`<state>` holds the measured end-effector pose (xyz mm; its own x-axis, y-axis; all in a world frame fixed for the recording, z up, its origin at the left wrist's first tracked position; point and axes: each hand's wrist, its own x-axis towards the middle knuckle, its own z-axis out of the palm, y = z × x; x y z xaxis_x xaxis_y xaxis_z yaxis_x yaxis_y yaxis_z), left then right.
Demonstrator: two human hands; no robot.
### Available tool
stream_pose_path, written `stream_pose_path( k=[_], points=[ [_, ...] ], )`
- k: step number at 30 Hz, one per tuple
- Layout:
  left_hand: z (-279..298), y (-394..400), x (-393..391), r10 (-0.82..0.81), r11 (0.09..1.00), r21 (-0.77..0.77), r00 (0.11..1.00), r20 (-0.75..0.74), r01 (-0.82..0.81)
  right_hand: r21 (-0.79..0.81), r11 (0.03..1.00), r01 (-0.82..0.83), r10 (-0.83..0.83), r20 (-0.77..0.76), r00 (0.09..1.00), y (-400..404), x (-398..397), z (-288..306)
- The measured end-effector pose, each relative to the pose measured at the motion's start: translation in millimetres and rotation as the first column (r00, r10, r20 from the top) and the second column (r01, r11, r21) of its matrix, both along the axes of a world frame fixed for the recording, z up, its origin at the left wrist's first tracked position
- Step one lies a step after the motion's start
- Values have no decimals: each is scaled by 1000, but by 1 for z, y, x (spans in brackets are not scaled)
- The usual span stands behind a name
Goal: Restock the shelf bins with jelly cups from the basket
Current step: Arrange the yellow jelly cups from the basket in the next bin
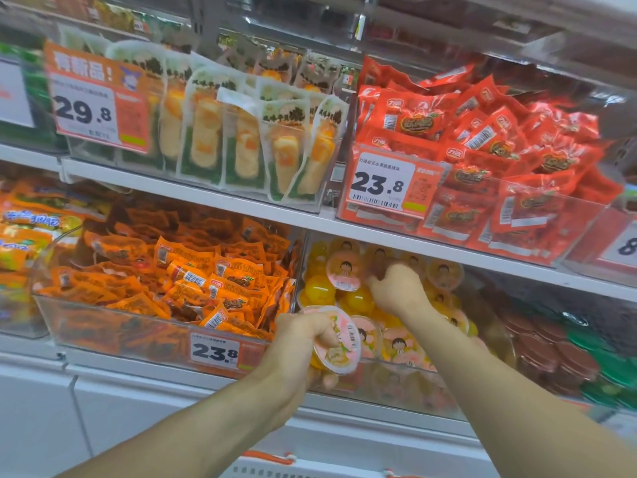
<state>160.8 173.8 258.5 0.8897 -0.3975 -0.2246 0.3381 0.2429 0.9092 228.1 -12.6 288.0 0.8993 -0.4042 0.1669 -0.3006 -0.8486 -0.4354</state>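
Your left hand (pixel 303 334) grips a round pink-lidded jelly cup (pixel 339 343) just at the front lip of the clear plastic shelf bin (pixel 396 381), the cup tilted so its lid faces you. Your right hand (pixel 396 288) reaches deeper into the same bin, fingers curled down among the yellow and pink jelly cups (pixel 348 270) piled there; whether it pinches one you cannot tell, since the fingertips are blurred and buried. The white shelf edge (pixel 396 241) above hangs close over that hand, leaving only a narrow gap. Left of it, touching wall to wall, sits a clear bin of orange snack packets (pixel 193 281) with a price tag reading 23.8 (pixel 213 351). The upper shelf carries red packets (pixel 489 132) and pale green-backed pouches (pixel 241 132). At the bottom edge a white basket rim with orange handle (pixel 272 458) is cut off.
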Motion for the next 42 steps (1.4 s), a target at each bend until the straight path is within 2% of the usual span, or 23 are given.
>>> stream_pose_path(
  k=[3,5,6,8,10,13,15,19,21,23,24,27,31,34,36,39,42],
  points=[
    [8,1,-2,62,977,195,987,151,-91,51,998,-47,37,191,981,5,-15,2],
    [10,0,-4,6,949,302,965,262,-88,160,971,-179,126,297,946,9,-38,4],
    [10,-1,-5,-17,947,311,952,306,-83,247,928,-280,195,317,928,11,-50,5],
    [7,-3,-4,-42,948,305,917,397,-89,436,772,-463,352,312,882,10,-77,7],
    [3,-2,0,-68,937,331,874,481,-109,525,637,-564,472,312,825,3,-98,8],
    [-4,-3,6,-124,892,418,798,590,-170,587,552,-592,540,290,790,-8,-109,3],
    [-6,-7,7,-83,887,400,775,627,-229,616,540,-574,522,290,802,-12,-108,-5],
    [-7,-20,7,45,891,312,747,663,-330,578,594,-560,443,346,827,-14,-104,-22],
    [-5,-24,7,31,909,291,744,667,-298,613,592,-523,325,412,851,-14,-102,-25],
    [-2,-26,8,-56,912,332,730,681,-240,681,552,-481,213,442,871,-14,-102,-27],
    [-2,-25,8,-134,888,396,689,712,-236,693,553,-464,174,448,877,-17,-100,-30],
    [-5,-25,13,-345,721,586,542,766,-370,675,621,-399,81,450,889,-30,-89,-35],
    [-15,-26,21,-498,560,683,468,730,-469,596,768,-235,-51,423,905,-52,-59,-30],
    [-20,-30,26,-602,439,716,414,683,-542,501,858,-115,-87,361,929,-62,-39,-25],
    [-21,-33,31,-633,388,712,393,667,-585,431,900,-69,-64,286,956,-64,-28,-23],
    [-23,-39,40,-646,334,718,407,646,-611,333,943,-21,-41,177,983,-63,-17,-19],
    [-26,-47,45,-665,286,738,428,612,-611,240,971,16,-57,163,985,-60,-15,-17]
  ],
)
